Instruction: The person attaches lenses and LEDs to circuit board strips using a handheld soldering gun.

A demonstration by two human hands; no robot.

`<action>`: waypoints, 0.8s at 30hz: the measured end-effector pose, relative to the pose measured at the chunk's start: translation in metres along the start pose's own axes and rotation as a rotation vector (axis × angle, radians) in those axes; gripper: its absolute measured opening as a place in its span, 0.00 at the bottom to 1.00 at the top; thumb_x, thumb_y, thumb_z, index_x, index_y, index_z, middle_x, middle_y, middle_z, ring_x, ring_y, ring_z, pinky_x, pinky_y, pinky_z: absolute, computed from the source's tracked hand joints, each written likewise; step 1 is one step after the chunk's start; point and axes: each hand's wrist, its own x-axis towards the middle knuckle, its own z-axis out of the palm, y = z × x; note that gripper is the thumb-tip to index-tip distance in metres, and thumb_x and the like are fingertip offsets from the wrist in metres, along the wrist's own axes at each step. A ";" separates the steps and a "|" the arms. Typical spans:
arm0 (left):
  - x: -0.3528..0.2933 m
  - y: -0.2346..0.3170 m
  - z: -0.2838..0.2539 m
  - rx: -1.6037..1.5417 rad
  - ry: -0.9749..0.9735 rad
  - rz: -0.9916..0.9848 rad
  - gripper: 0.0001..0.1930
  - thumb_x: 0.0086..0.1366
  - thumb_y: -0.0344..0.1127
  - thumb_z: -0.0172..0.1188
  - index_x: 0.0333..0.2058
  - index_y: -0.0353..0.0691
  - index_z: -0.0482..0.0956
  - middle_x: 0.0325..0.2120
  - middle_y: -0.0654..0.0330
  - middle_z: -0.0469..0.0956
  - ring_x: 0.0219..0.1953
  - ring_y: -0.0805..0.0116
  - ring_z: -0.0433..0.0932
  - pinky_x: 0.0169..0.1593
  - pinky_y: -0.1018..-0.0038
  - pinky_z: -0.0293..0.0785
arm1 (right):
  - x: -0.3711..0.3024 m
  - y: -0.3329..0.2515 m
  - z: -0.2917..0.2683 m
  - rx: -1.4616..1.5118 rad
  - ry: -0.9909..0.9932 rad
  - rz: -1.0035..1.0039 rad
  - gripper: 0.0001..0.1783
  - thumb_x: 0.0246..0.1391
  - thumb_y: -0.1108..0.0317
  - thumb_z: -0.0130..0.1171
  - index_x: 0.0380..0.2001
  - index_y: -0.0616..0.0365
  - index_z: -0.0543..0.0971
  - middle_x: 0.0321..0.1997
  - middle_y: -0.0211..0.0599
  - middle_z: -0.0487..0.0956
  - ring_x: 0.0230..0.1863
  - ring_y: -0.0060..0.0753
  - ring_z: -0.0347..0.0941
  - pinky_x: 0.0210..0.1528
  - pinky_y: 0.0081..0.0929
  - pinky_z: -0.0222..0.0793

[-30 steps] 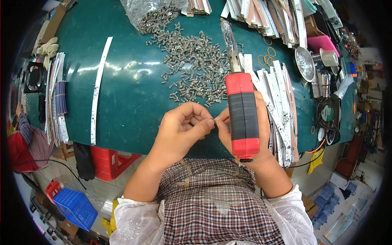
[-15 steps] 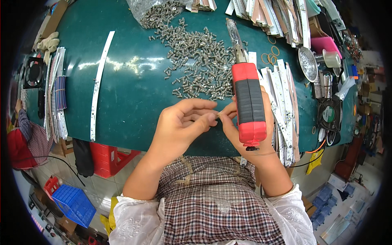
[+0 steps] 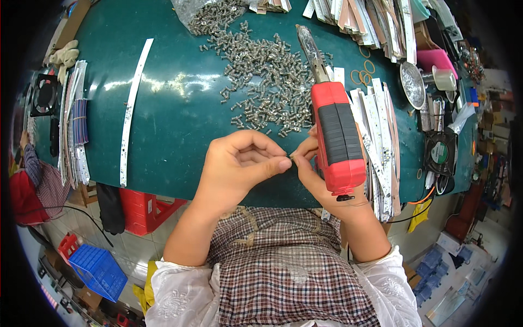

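A red-and-black gun-shaped tool (image 3: 339, 133) with a long metal tip rests over my right hand (image 3: 318, 163), which appears closed around its hidden grip. The tip points away from me. My right thumb and forefinger are pinched on something tiny. Facing them, my left hand (image 3: 239, 169) has its thumb and forefinger almost together. Anything between those fingers is too small to make out. Just beyond both hands spreads a heap of small silvery metal parts (image 3: 261, 82) on the green table (image 3: 174, 141).
A long white strip (image 3: 134, 109) lies to the left. Bundled strips (image 3: 79, 125) line the left edge, and more strips (image 3: 376, 136) lie on the right. Rubber bands (image 3: 364, 76), a metal dish (image 3: 412, 85) and a black fan (image 3: 440, 152) are at the right. Another person's sleeve (image 3: 34, 166) shows far left.
The gun-shaped tool has turned slightly: its rear end has swung right and its tip left. My left fingertips have drawn a little away from the right ones.
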 end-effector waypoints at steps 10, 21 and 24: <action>-0.001 -0.002 0.004 -0.158 0.042 -0.035 0.09 0.60 0.21 0.62 0.40 0.28 0.79 0.33 0.49 0.83 0.36 0.62 0.85 0.39 0.74 0.83 | -0.001 -0.004 0.000 0.164 0.091 0.113 0.28 0.38 0.80 0.66 0.46 0.62 0.68 0.43 0.41 0.71 0.41 0.37 0.73 0.44 0.29 0.70; -0.004 -0.004 -0.007 0.687 0.277 0.205 0.06 0.54 0.24 0.68 0.32 0.35 0.83 0.27 0.60 0.80 0.26 0.73 0.80 0.30 0.79 0.76 | 0.013 0.000 0.004 -0.322 0.161 -0.192 0.27 0.39 0.77 0.70 0.43 0.60 0.69 0.40 0.41 0.71 0.36 0.44 0.73 0.36 0.33 0.71; -0.007 -0.011 -0.005 0.859 0.284 0.278 0.06 0.51 0.29 0.70 0.30 0.41 0.84 0.26 0.61 0.79 0.23 0.68 0.79 0.29 0.74 0.74 | 0.014 0.002 0.008 -0.344 0.150 -0.206 0.27 0.39 0.74 0.71 0.43 0.60 0.69 0.41 0.44 0.71 0.37 0.51 0.73 0.35 0.38 0.72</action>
